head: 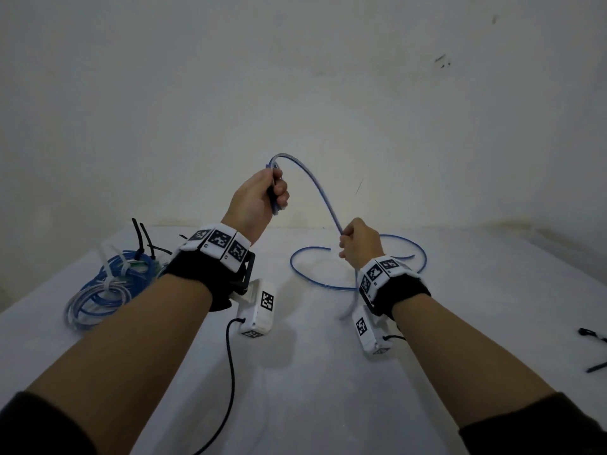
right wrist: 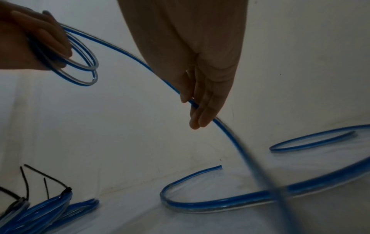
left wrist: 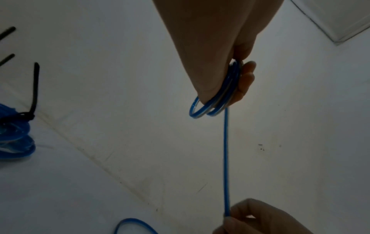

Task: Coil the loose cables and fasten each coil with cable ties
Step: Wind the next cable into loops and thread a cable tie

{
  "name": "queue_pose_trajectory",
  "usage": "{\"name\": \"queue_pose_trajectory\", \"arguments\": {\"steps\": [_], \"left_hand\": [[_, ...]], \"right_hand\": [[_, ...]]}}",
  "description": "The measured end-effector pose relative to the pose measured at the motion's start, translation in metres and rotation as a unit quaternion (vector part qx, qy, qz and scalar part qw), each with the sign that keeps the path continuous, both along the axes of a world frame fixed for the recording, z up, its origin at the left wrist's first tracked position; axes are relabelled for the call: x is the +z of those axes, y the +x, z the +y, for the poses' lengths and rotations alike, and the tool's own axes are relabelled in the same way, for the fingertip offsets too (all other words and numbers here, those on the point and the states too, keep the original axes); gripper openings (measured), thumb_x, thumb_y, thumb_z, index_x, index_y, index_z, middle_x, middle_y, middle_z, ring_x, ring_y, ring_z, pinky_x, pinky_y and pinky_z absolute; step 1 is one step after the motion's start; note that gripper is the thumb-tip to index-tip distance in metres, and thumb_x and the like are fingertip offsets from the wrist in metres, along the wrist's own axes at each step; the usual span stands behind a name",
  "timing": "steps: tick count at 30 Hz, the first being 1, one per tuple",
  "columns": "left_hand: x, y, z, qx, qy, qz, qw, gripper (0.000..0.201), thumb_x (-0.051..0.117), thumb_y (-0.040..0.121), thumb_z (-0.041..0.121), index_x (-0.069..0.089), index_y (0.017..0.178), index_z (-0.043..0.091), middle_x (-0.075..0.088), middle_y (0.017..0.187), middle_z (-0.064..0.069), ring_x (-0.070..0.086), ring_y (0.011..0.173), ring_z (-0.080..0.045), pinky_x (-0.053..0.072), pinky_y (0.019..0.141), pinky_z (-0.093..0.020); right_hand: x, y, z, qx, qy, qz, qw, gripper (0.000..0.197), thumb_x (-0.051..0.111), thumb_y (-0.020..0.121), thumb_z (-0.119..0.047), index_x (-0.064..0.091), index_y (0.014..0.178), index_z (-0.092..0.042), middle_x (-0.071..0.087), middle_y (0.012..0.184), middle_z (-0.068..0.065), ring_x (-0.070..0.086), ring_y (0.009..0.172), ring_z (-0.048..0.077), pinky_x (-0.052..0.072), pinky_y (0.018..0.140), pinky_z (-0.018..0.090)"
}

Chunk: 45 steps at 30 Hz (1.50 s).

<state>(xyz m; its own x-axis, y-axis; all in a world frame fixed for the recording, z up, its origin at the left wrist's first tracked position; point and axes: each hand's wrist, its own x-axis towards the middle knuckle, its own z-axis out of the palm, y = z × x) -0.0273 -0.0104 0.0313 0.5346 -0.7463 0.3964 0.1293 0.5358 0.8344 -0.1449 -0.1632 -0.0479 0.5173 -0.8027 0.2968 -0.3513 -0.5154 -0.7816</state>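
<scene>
Two small loops of the blue cable (left wrist: 215,109), gripped in the left hand (head: 259,200), fingers curled tight round them. Raised up in the air, above the white surface (head: 312,372). From the loops, one long run of the same cable, down and across to the right hand (head: 359,243). Pinched there between thumb and fingers, lower than the left hand. Seen from the right wrist too: cable slipping past the fingertips (right wrist: 197,121), then down to the surface. Rest of the cable lying loose on the surface in big open curves, behind and under the right hand. Cut end (right wrist: 219,167) lying flat, touching nothing else.

Over on the left of the surface, a pile of done coils (head: 108,284), blue and clear. Fastened with white cable ties (head: 110,274) and black cable ties (head: 144,241), tails sticking up. Well apart from the loose cable.

At the far right edge of the surface, more black ties (head: 594,349), lying flat, not on anything yet.

On both wrists, black bands with white blocks and black square marks. Plain pale wall (head: 295,77) behind it all.
</scene>
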Motion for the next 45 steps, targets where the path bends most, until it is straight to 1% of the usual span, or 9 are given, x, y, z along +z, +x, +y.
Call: {"name": "queue_pose_trajectory", "arguments": {"steps": [4,9,14,19,22,27,31,35,45], "left_hand": [[-0.003,-0.011,-0.01,0.092,0.045,-0.13,0.986,0.029,0.027,0.102,0.013,0.041,0.077,0.014,0.045,0.064,0.0,0.042,0.058,-0.013,0.039,0.058,-0.019],[-0.015,-0.011,-0.018,0.162,0.094,-0.267,0.945,0.027,0.031,0.101,0.012,0.043,0.077,0.014,0.057,0.072,-0.003,0.057,0.068,-0.016,0.051,0.078,-0.031],[-0.031,-0.006,-0.016,0.2,0.253,-0.471,0.821,0.022,0.032,0.101,0.021,0.046,0.091,0.008,0.068,0.089,-0.007,0.063,0.085,-0.019,0.049,0.084,-0.036],[-0.037,-0.008,-0.012,0.178,0.349,-0.533,0.75,0.023,0.028,0.101,0.022,0.044,0.087,0.012,0.062,0.082,-0.001,0.055,0.066,-0.013,0.044,0.071,-0.033],[-0.038,-0.008,-0.011,0.147,0.331,-0.523,0.772,0.029,0.03,0.1,0.019,0.051,0.083,0.009,0.055,0.074,0.0,0.049,0.064,-0.012,0.041,0.072,-0.031],[-0.04,-0.004,-0.008,0.1,0.325,-0.355,0.871,0.041,0.033,0.1,0.026,0.061,0.075,0.012,0.055,0.063,0.006,0.044,0.055,-0.01,0.035,0.054,-0.022],[-0.036,-0.006,-0.006,0.05,0.332,-0.298,0.893,0.045,0.035,0.1,0.032,0.053,0.066,0.009,0.037,0.036,0.011,0.03,0.035,-0.006,0.025,0.039,-0.015],[-0.03,-0.007,0.001,0.008,0.293,-0.198,0.936,0.041,0.033,0.101,0.034,0.041,0.065,0.016,0.025,0.04,0.013,0.019,0.035,-0.004,0.016,0.038,-0.014],[-0.021,-0.013,0.009,-0.107,0.278,-0.117,0.947,0.037,0.031,0.1,0.031,0.044,0.072,0.012,0.035,0.047,0.006,0.029,0.035,-0.006,0.026,0.038,-0.014]], "right_hand": [[0.006,-0.002,0.015,0.068,-0.09,0.067,0.991,0.018,0.059,0.089,-0.011,0.052,0.102,-0.001,0.055,0.088,0.01,0.051,0.079,0.026,0.04,0.07,0.03],[0.01,-0.003,0.026,0.136,-0.188,0.085,0.969,0.008,0.053,0.09,-0.007,0.053,0.096,-0.002,0.063,0.09,0.017,0.052,0.079,0.029,0.038,0.068,0.031],[0.019,-0.003,0.03,0.171,-0.244,0.062,0.952,0.01,0.049,0.091,-0.004,0.056,0.097,-0.001,0.063,0.092,0.015,0.054,0.083,0.028,0.038,0.071,0.031],[0.019,0.0,0.025,0.164,-0.353,0.048,0.92,0.015,0.052,0.089,-0.004,0.065,0.095,-0.002,0.061,0.091,0.017,0.056,0.081,0.033,0.039,0.072,0.031],[0.018,0.001,0.024,0.163,-0.393,0.025,0.905,0.021,0.048,0.088,-0.013,0.069,0.089,-0.008,0.061,0.083,0.012,0.054,0.07,0.033,0.039,0.071,0.03],[0.026,-0.003,0.031,0.218,-0.384,0.003,0.897,0.03,0.039,0.092,-0.021,0.066,0.094,-0.007,0.061,0.087,0.01,0.054,0.078,0.029,0.032,0.077,0.024],[0.026,-0.005,0.034,0.223,-0.321,-0.022,0.92,0.02,0.051,0.094,-0.014,0.058,0.108,-0.002,0.062,0.102,0.011,0.052,0.095,0.024,0.033,0.082,0.019],[0.026,-0.003,0.026,0.224,-0.311,-0.02,0.923,0.018,0.053,0.092,-0.01,0.062,0.103,0.001,0.064,0.096,0.015,0.052,0.085,0.02,0.034,0.077,0.021],[0.026,-0.002,0.015,0.11,-0.18,-0.055,0.976,0.028,0.042,0.098,-0.017,0.062,0.089,0.0,0.069,0.08,0.014,0.056,0.068,0.021,0.039,0.064,0.025]]}}
